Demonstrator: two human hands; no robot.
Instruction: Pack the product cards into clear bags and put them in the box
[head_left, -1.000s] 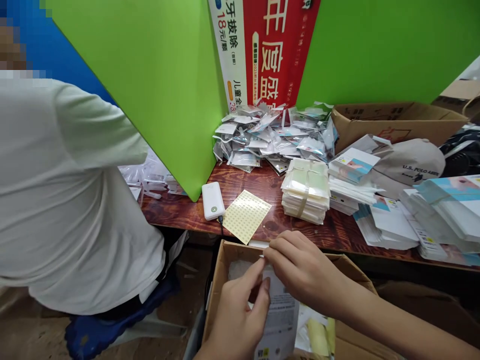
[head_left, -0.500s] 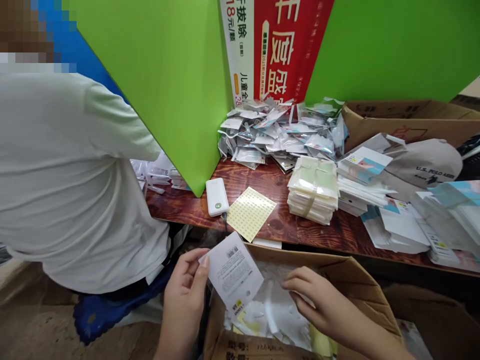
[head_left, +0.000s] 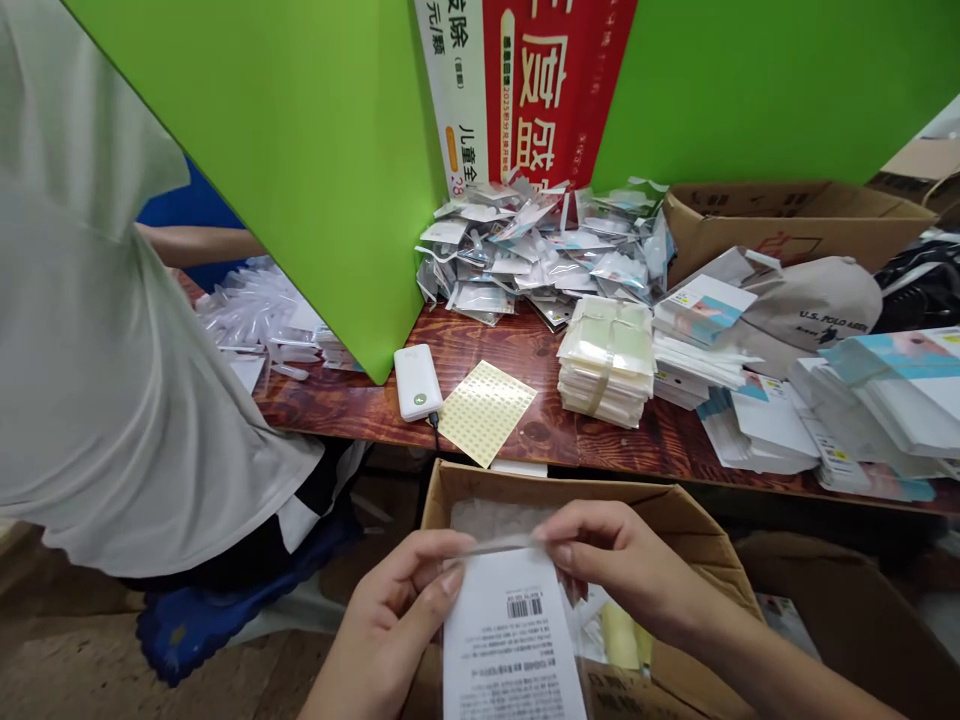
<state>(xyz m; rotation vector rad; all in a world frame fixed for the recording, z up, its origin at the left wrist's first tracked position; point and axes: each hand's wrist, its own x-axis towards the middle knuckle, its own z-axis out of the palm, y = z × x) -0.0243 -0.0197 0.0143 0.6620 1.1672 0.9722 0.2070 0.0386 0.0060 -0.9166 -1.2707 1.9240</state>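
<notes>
A white printed card [head_left: 510, 640] with a barcode hangs in front of me, apparently inside a clear plastic bag whose see-through edge shows along its right side. My left hand [head_left: 409, 610] pinches the bag's upper left corner between thumb and fingers. At the upper right, my right hand [head_left: 611, 560] is closed on the bag's top edge, which is stretched between both hands and slightly blurred. Below them stands an open cardboard box [head_left: 675, 515] with clear plastic and pale yellow pieces in it. The card's lower end is cut off by the frame.
On the wooden table [head_left: 360, 405] lie a white power bank [head_left: 418, 382], a yellow sticker sheet [head_left: 487, 412], a banded stack of bags [head_left: 606, 360] and a heap of packed items [head_left: 540, 250]. A green divider [head_left: 300, 150] separates me from a person in white [head_left: 135, 380].
The right hand, empty before, has come to the card's top and grips the bag with the left. The card has turned more upright and come nearer. The person at left has leaned.
</notes>
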